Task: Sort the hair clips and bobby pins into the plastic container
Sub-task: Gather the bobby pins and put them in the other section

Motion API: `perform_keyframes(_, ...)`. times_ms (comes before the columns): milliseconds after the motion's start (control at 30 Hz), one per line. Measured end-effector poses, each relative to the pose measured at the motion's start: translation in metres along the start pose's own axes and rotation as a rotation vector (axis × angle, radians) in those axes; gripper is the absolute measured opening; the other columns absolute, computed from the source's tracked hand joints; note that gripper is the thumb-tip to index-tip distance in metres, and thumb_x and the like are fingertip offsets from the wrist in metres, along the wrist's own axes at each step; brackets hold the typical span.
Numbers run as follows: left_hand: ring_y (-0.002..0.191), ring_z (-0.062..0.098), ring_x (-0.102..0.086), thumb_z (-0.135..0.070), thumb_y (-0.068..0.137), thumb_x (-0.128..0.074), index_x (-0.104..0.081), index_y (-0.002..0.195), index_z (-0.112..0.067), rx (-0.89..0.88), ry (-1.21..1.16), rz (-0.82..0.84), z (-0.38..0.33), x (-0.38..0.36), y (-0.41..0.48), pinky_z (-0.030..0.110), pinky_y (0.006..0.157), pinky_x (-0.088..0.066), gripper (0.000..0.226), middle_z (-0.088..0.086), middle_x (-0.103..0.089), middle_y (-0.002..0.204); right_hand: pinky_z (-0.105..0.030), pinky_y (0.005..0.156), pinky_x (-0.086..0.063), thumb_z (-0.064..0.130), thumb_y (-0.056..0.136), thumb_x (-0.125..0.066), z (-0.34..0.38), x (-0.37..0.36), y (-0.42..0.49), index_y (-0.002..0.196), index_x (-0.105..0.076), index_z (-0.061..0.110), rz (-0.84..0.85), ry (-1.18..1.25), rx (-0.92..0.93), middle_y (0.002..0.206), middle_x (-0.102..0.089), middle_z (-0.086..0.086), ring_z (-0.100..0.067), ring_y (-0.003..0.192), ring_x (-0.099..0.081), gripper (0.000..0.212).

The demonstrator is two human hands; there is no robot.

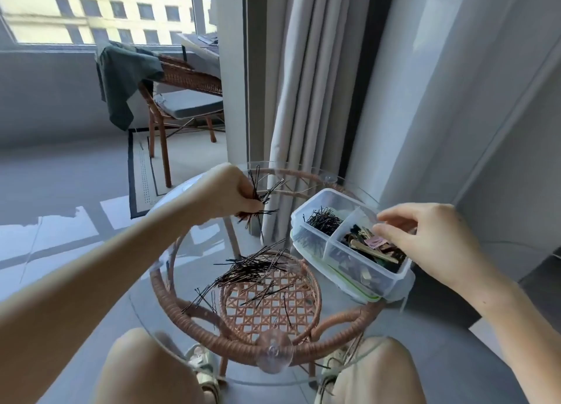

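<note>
Left hand (233,191), mid-frame, clutches a bobby pin bundle (260,196); right hand (425,236) (grip unclear) hovers over the plastic container (376,277), right of frame.

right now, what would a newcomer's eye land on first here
The left hand grips a bristling bunch of pins above the glass table, where a loose pile of pins lies spread out. At the right, the container holds pins in its left compartment and clips in its right one. The right hand reaches over the clips.
</note>
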State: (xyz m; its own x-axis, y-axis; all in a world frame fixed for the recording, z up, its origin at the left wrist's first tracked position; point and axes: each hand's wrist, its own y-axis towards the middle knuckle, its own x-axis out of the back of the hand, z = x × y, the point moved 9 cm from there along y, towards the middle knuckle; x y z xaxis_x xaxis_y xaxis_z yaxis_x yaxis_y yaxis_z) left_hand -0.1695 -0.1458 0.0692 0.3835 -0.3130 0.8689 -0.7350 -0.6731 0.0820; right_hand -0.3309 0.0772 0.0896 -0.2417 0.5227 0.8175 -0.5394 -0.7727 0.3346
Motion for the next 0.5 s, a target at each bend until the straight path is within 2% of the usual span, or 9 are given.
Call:
perform_keyframes(67, 0.069, 0.029, -0.066, -0.019, 0.074, -0.072, -0.075, 0.081, -0.003, -0.036, -0.058, -0.035, -0.030, -0.004, 0.017, 0.038, 0.074, -0.057, 0.017, 0.018, -0.073, 0.079, -0.003, 0.062, -0.036, 0.028, 0.076, -0.074, -0.007, 0.004, -0.002, 0.093, -0.074, 0.018, -0.013, 0.007, -0.006, 0.077, -0.072, 0.004, 0.005, 0.071, -0.060, 0.020)
perform_keyframes(167, 0.052, 0.014, -0.052, -0.017, 0.075, -0.071, -0.074, 0.081, -0.002, -0.091, -0.019, -0.024, -0.074, -0.027, 0.042, 0.019, 0.054, -0.050, 0.017, 0.009, -0.066, 0.064, 0.000, 0.059, -0.037, 0.030, 0.075, -0.074, -0.018, 0.004, -0.005, 0.092, -0.074, 0.018, -0.022, 0.006, -0.022, 0.076, -0.071, 0.005, 0.006, 0.071, -0.060, 0.021)
perform_keyframes(200, 0.053, 0.013, -0.052, -0.016, 0.075, -0.069, -0.074, 0.082, -0.002, -0.100, 0.017, -0.012, -0.085, -0.040, 0.050, 0.018, 0.052, -0.047, 0.016, 0.007, -0.062, 0.064, 0.000, 0.060, -0.037, 0.030, 0.075, -0.074, -0.022, 0.002, -0.006, 0.093, -0.074, 0.018, -0.021, 0.004, -0.030, 0.076, -0.071, 0.005, 0.005, 0.071, -0.061, 0.021)
perform_keyframes(300, 0.074, 0.024, -0.064, -0.004, 0.078, -0.062, -0.064, 0.072, 0.001, -0.076, 0.136, 0.050, -0.097, -0.083, 0.069, 0.030, 0.064, -0.054, 0.008, 0.009, -0.063, 0.074, -0.008, 0.064, -0.041, 0.031, 0.076, -0.073, -0.027, -0.001, -0.008, 0.090, -0.074, 0.020, -0.017, 0.008, -0.042, 0.076, -0.072, 0.006, -0.003, 0.072, -0.064, 0.018)
perform_keyframes(333, 0.077, 0.026, -0.063, 0.000, 0.079, -0.060, -0.058, 0.068, 0.000, -0.053, 0.165, 0.066, -0.096, -0.095, 0.072, 0.030, 0.064, -0.054, 0.011, 0.009, -0.062, 0.074, -0.013, 0.065, -0.044, 0.031, 0.076, -0.073, -0.027, -0.002, -0.009, 0.088, -0.075, 0.020, -0.016, 0.010, -0.044, 0.076, -0.072, 0.007, -0.004, 0.072, -0.064, 0.017)
perform_keyframes(400, 0.080, 0.028, -0.059, 0.001, 0.083, -0.056, -0.059, 0.081, 0.003, -0.035, 0.242, 0.126, -0.094, -0.115, 0.073, 0.028, 0.066, -0.048, 0.004, 0.009, -0.060, 0.082, -0.020, 0.068, -0.049, 0.031, 0.076, -0.073, -0.026, -0.005, -0.009, 0.087, -0.075, 0.020, -0.012, 0.009, -0.044, 0.076, -0.072, 0.007, -0.007, 0.072, -0.065, 0.015)
perform_keyframes(433, 0.083, 0.029, -0.059, -0.001, 0.085, -0.055, -0.060, 0.092, 0.003, -0.040, 0.293, 0.165, -0.095, -0.122, 0.072, 0.028, 0.066, -0.046, 0.010, 0.008, -0.059, 0.084, -0.021, 0.069, -0.051, 0.032, 0.076, -0.073, -0.024, -0.006, -0.009, 0.086, -0.074, 0.019, -0.007, 0.006, -0.041, 0.077, -0.072, 0.006, -0.007, 0.072, -0.065, 0.016)
perform_keyframes(467, 0.081, 0.028, -0.058, -0.006, 0.085, -0.057, -0.060, 0.095, 0.002, -0.049, 0.351, 0.211, -0.096, -0.127, 0.070, 0.027, 0.065, -0.044, 0.012, 0.005, -0.057, 0.079, -0.020, 0.070, -0.051, 0.032, 0.076, -0.073, -0.022, -0.007, -0.008, 0.087, -0.074, 0.019, 0.000, 0.006, -0.037, 0.077, -0.072, 0.006, -0.007, 0.072, -0.065, 0.017)
perform_keyframes(500, 0.074, 0.026, -0.055, -0.012, 0.085, -0.059, -0.059, 0.088, 0.000, -0.061, 0.390, 0.249, -0.097, -0.128, 0.067, 0.027, 0.065, -0.044, 0.013, 0.002, -0.052, 0.069, -0.016, 0.069, -0.049, 0.032, 0.077, -0.073, -0.020, -0.008, -0.009, 0.089, -0.074, 0.019, 0.005, 0.010, -0.032, 0.078, -0.072, 0.006, -0.007, 0.072, -0.064, 0.018)
